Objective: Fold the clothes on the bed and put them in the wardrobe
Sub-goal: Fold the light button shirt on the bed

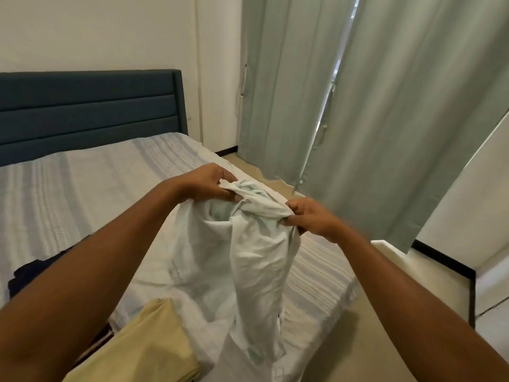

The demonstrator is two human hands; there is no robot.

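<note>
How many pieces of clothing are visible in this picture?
3. A pale garment held by the left hand and right hand; a yellow one at the bottom left; a dark one beside the left arm. The arms may hide more.

Mostly hidden dark garment, yellow cloth cropped at bottom
</note>
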